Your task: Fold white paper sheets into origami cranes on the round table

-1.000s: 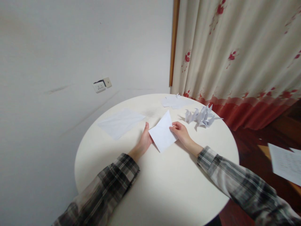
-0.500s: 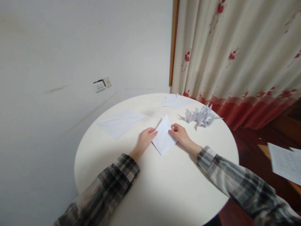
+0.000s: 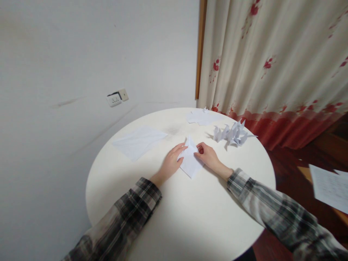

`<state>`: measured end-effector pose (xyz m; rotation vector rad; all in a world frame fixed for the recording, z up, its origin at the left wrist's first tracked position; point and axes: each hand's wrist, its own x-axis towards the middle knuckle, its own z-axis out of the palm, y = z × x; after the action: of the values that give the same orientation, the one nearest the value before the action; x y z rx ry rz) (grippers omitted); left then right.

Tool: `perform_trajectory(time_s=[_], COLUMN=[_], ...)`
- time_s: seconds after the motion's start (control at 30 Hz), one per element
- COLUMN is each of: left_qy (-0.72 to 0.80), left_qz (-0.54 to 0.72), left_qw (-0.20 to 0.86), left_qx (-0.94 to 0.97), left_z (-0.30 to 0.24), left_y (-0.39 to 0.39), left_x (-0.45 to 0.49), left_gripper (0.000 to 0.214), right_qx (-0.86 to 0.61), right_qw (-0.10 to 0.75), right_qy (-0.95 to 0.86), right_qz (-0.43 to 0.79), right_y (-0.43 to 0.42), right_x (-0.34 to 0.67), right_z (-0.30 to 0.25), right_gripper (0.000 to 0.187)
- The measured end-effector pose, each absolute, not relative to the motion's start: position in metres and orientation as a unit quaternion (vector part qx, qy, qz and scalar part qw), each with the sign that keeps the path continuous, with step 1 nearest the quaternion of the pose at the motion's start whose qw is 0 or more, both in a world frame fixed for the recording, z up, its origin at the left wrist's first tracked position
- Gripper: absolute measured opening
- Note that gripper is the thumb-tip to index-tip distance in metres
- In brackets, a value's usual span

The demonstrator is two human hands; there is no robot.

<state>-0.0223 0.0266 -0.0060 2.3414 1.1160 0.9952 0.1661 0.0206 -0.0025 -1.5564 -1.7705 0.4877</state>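
A small folded white paper (image 3: 190,166), diamond-shaped with its top point narrowed, lies on the round white table (image 3: 174,217). Over its left side rests my left hand (image 3: 172,158), fingers stretched across the upper edge and thumb apart below. My right hand (image 3: 207,154) pinches the paper's right edge between thumb and curled fingers. Several folded paper cranes (image 3: 233,134) stand in a cluster on the table to the right of my right hand.
A flat creased sheet (image 3: 140,141) lies at the table's left. More white paper (image 3: 203,117) lies at the far edge. Behind the table are a wall with a socket (image 3: 114,99) and a floral curtain (image 3: 266,87). Printed sheets (image 3: 330,186) lie lower right, off the table.
My left hand has moved from gripping the left edge to lying over the paper, fingers extended. The paper's upper left side has folded inward, and its top looks narrower. My right hand has hardly moved.
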Motion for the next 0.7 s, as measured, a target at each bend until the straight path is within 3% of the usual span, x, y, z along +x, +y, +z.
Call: perform_trajectory(time_s=[0.17,0.33,0.57,0.7], left_qy=[0.348,0.367,0.352,0.338], left_qz=[0.292,0.288,0.207,0.193], left_qw=[0.208,0.212,0.206,0.201], left_qx=[0.866,0.859,0.889,0.899], left_z=[-0.011,-0.008,0.001,0.003], left_y=[0.027,0.025,0.019,0.017], left_x=[-0.021,-0.023,-0.026,-0.027], left_gripper=[0.045,0.034,0.075,0.082], right_qx=[-0.579,-0.512,-0.505,-0.508], right_qw=[0.377,0.373,0.364,0.361], right_qy=[-0.715,-0.759,-0.76,-0.76], right_qz=[0.109,0.149,0.189,0.183], right_y=[0.021,0.016,0.015,0.016], right_x=[0.168,0.166,0.165,0.165], right_z=[-0.004,-0.001,0.0,-0.001], right_gripper=[0.026,0.028,0.023,0.021])
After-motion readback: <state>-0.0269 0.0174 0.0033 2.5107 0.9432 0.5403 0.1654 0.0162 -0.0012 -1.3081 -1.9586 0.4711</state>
